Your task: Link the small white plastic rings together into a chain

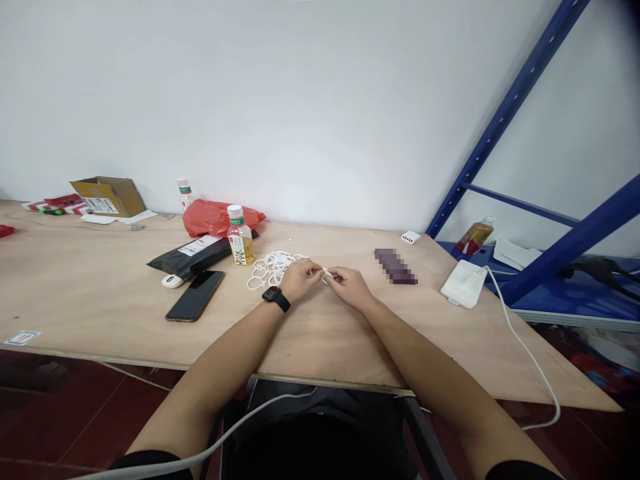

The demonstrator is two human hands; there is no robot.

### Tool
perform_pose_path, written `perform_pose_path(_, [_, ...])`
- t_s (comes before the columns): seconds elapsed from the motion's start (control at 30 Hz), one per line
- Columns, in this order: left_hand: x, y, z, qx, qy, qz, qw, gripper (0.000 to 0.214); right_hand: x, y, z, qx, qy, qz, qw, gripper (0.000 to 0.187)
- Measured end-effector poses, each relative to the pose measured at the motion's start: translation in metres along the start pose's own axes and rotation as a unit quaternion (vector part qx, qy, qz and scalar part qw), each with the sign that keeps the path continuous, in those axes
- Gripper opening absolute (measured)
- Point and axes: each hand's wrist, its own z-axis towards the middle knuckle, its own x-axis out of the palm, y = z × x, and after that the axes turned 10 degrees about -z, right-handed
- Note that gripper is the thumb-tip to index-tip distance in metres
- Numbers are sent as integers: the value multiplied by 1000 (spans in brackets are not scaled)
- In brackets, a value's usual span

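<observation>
My left hand (299,279) and my right hand (350,287) meet over the middle of the table, both with fingers pinched together. Between their fingertips is a small white ring piece (326,272), mostly covered by the fingers, so its full shape is hidden. A loose pile of thin white rings (270,268) lies on the wood just behind and left of my left hand. On my left wrist is a black smartwatch (277,298).
Left of the pile stand a drink bottle (241,237), a black parcel bag (193,257), a red plastic bag (215,217) and a phone (195,297). At right lie a blurred-out item (396,267) and a white power bank (464,283) with a cable. A blue rack (500,127) rises beyond.
</observation>
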Motion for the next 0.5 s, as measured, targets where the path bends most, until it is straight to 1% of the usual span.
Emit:
perform_pose_path(0.17, [-2, -1, -1, -2, 24, -9, 1000, 17, -3, 2, 1, -21, 28, -48, 998, 20])
perform_pose_path(0.27, [-1, -1, -1, 1, 25, -4, 1000, 15, -4, 2, 0, -24, 35, -58, 997, 21])
perform_pose_path(0.4, [0, 3, 0, 7, 9, -1, 1000, 15, -6, 3, 0, -26, 40, -29, 998, 25])
perform_pose_path(0.5, [-1, 5, -1, 16, 14, -9, 1000, 15, -6, 2, 0, -26, 23, 0, 999, 24])
